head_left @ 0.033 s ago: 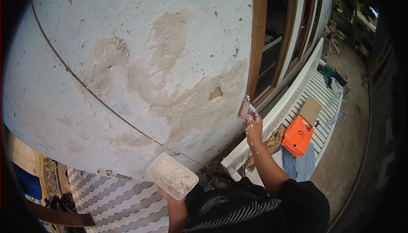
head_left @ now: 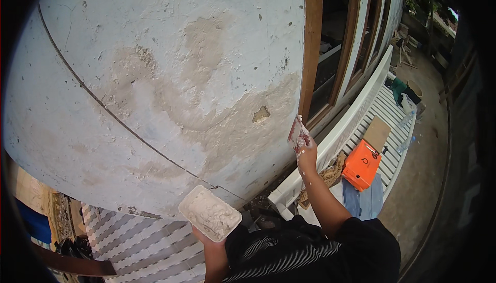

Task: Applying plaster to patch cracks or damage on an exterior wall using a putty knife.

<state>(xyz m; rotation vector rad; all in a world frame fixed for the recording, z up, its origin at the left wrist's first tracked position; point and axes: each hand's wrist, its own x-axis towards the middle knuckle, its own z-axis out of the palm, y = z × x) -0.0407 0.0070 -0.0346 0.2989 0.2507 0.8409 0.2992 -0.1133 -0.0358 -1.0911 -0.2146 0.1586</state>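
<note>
Low in front of me, my left hand [head_left: 208, 236] grips a white rectangular tub [head_left: 238, 222] from beneath. Pale, lumpy wall filler [head_left: 209, 211] fills it. Raised to the right, my right hand [head_left: 308, 154] is closed round a putty knife [head_left: 298, 132] with a reddish, filler-smeared blade. Its edge is close to the wall beside the window frame; whether they touch I cannot tell. The whitish wall [head_left: 248, 35] has beige patches of bare or filled plaster. A small rough hole [head_left: 261, 113] lies left of the knife. Specks of filler stick to my right wrist and forearm.
A brown wooden window frame [head_left: 311, 45] bounds the wall. Below it runs a white slatted bench [head_left: 395, 123] carrying an orange box [head_left: 361, 165], a brown board [head_left: 377, 134] and a blue-grey cloth [head_left: 364, 199]. Striped tiles [head_left: 150, 247] cover the floor at lower left.
</note>
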